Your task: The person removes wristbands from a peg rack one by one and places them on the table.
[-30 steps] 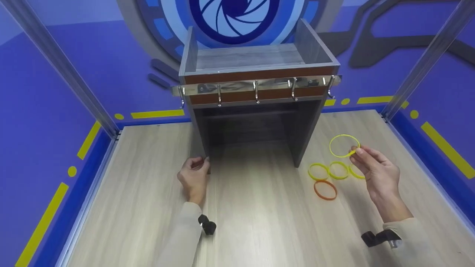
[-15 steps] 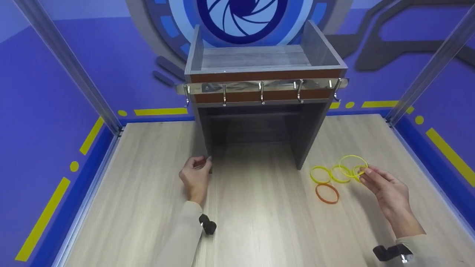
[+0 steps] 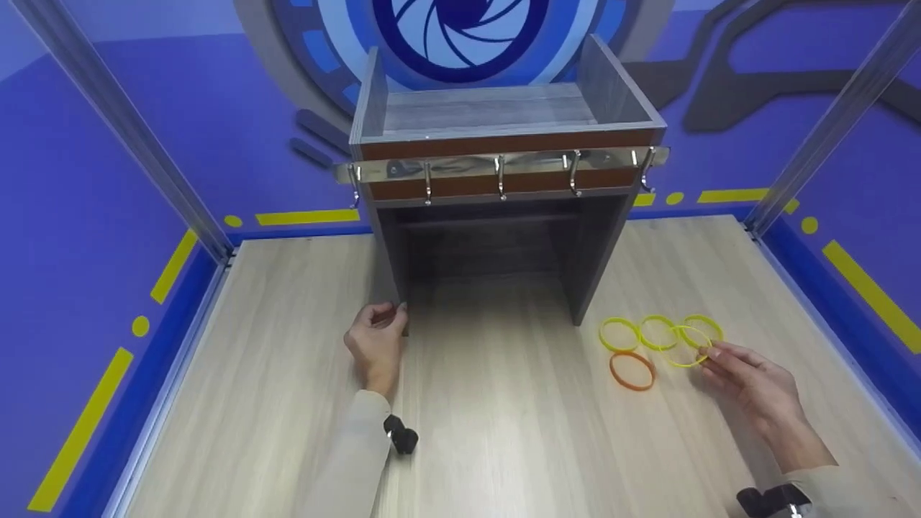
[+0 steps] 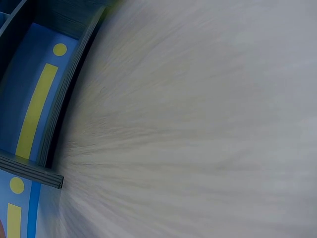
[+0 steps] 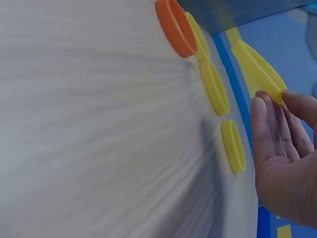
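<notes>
My right hand (image 3: 759, 388) pinches a thin yellow ring (image 5: 258, 74) between thumb and fingertips, close over the table at the right. In the head view it overlaps two of the three yellow rings (image 5: 233, 146) lying in a row on the table. An orange ring (image 5: 176, 27) lies just in front of that row. My left hand (image 3: 375, 345) grips the lower front edge of the left side panel of a grey wooden shelf stand (image 3: 590, 273), thumb against the panel and fingers curled. The left wrist view hardly shows this hand.
Across the front of the stand runs a metal rail with several hooks (image 3: 501, 180), nothing hanging on them. Above it is an open-topped shelf (image 3: 489, 108). The pale wood table (image 3: 475, 424) is bounded by blue-purple walls (image 3: 93, 180) with metal corner posts.
My right hand has come down and slightly right with the yellow ring, from above the row of rings to its near side. The left hand stays at the stand's panel.
</notes>
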`<state>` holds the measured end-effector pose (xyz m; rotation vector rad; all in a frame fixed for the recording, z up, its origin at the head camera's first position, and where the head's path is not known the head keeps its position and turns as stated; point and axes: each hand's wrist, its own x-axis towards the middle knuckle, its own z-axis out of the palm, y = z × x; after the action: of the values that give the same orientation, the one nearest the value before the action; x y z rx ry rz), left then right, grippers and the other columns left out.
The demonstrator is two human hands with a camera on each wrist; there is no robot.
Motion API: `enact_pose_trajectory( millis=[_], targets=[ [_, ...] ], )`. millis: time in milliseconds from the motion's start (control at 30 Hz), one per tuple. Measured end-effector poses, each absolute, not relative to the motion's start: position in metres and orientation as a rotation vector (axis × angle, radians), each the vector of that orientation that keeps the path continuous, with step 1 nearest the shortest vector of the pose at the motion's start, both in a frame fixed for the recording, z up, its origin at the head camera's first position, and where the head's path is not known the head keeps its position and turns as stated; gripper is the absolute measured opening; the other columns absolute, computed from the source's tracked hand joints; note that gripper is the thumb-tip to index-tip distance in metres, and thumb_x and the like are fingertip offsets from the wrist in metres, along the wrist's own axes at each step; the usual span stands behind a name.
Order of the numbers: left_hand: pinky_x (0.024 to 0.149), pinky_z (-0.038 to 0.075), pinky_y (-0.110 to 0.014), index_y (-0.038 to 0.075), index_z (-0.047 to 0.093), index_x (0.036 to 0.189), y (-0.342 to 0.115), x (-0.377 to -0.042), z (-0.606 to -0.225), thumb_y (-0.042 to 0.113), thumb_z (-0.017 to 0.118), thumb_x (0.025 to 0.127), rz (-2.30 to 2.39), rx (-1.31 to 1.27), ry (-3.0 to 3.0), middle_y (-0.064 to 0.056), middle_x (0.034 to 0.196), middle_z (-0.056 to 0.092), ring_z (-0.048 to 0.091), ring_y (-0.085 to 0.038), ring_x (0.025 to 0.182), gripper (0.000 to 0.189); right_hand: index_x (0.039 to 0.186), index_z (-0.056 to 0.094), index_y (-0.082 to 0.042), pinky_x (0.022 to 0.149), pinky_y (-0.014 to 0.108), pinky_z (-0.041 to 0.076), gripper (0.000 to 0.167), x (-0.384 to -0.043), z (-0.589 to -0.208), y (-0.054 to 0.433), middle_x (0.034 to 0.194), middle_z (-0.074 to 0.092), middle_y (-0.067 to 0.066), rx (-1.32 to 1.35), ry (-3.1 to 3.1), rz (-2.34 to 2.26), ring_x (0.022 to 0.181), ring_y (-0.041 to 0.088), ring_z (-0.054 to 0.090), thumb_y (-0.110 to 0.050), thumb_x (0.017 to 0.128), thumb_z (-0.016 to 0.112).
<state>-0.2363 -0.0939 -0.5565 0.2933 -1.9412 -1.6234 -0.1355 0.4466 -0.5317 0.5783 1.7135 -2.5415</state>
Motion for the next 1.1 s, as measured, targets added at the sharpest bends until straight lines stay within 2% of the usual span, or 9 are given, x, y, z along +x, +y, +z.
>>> enact_pose_trajectory(
  millis=[333,833,1100],
  targets=[
    [0.066,0.058,-0.02,0.002,0.075,0.091,-0.094,-0.235,-0.557,0.007,0.088,0.083,-1.657,0.314,-1.938,-0.009,0.089,0.077,0.076,-0.023,0.079,0.016,0.108,0.081,-0.013,0.09,0.032,0.06,0.012,-0.134,-0.543,0.449,0.103,0.081,0.0,0.666,1.814,-2.375,0.095,0.015,0.078,-0.009,0.097,0.078],
    [0.065,0.059,-0.02,0.001,0.076,0.089,-0.095,-0.236,-0.556,0.006,0.088,0.083,-1.645,0.298,-1.921,-0.011,0.087,0.077,0.077,-0.024,0.076,0.015,0.107,0.081,-0.01,0.087,0.032,0.061,0.014,-0.133,-0.555,0.45,0.102,0.081,0.006,0.562,1.856,-2.352,0.094,0.016,0.078,-0.003,0.103,0.069],
    [0.065,0.058,-0.02,0.002,0.076,0.09,-0.094,-0.236,-0.556,0.008,0.089,0.082,-1.637,0.321,-1.938,-0.01,0.088,0.078,0.077,-0.024,0.077,0.016,0.106,0.08,-0.01,0.086,0.031,0.061,0.008,-0.133,-0.557,0.45,0.099,0.081,0.003,0.607,1.959,-2.213,0.092,0.014,0.078,-0.009,0.1,0.075]
  ],
)
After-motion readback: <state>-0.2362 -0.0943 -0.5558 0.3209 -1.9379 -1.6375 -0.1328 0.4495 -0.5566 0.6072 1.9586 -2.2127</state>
